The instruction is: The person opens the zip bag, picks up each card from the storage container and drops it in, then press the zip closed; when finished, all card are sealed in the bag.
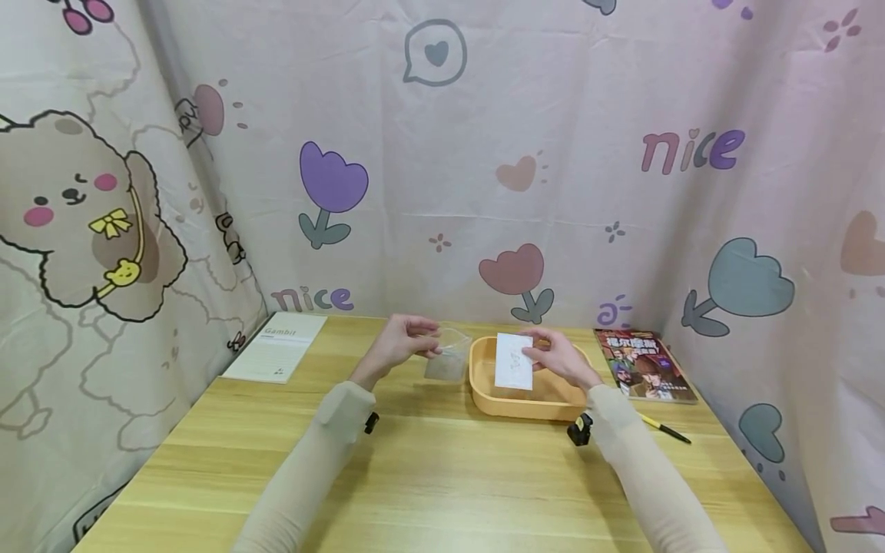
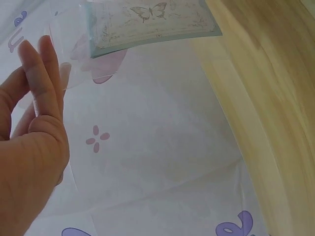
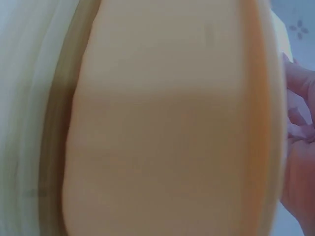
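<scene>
My left hand (image 1: 403, 343) pinches the top edge of a small clear plastic bag (image 1: 446, 362), left of an orange bin (image 1: 528, 408). In the left wrist view, a pale card (image 2: 155, 22) with a blue-green border and a butterfly print shows in the lower part of the bag. Above the bin, my right hand (image 1: 561, 359) grips a white card (image 1: 514, 361) by its right edge, thumb in front. Faint grey marks show on that card. The right wrist view is mostly filled by the bin's side wall (image 3: 162, 123), which hides most of the held card.
A notepad (image 1: 276, 349) lies at the table's back left. At the back right is a colourful comic-style book (image 1: 643, 365), and in front of it lies a yellow and black pen (image 1: 667, 430). A patterned curtain (image 1: 442, 192) hangs behind the wooden table (image 1: 442, 476).
</scene>
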`<state>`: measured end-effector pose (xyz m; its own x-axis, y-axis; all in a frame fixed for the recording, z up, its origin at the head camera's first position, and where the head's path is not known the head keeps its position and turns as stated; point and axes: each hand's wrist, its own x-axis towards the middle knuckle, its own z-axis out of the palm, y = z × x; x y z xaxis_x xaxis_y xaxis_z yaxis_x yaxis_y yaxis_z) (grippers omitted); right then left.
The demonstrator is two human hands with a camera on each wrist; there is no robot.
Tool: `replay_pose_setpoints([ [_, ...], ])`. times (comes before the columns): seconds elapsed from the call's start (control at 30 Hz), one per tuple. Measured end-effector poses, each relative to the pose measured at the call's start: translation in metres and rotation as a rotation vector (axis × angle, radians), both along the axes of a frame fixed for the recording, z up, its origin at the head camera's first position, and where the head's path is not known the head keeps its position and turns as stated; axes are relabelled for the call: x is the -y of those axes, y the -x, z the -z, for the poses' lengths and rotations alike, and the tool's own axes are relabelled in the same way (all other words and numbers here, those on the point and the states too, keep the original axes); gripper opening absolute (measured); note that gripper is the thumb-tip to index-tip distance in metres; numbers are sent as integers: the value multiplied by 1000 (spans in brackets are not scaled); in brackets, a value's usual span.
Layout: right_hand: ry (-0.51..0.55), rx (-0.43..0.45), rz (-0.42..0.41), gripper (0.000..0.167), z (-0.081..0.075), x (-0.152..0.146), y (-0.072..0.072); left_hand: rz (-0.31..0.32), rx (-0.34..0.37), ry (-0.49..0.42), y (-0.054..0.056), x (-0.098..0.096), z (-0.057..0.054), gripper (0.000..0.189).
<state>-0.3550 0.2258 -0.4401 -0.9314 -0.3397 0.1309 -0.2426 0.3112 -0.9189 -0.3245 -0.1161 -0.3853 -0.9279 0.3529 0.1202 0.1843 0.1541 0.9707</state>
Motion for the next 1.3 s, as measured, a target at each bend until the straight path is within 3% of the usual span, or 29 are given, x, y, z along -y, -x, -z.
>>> replay_pose_setpoints([
  [0.43,172,-91,81,33,-22,19,-6,-33,8,0,-4,-1,-4,34],
  [1.0,408,-215,147,32,-39,43,-14,-26,26,-13,-4,-3,-3,37],
  [1.3,499,-282,106,30,-45,65,-20,-22,27,-14,-8,-5,-2,33],
])
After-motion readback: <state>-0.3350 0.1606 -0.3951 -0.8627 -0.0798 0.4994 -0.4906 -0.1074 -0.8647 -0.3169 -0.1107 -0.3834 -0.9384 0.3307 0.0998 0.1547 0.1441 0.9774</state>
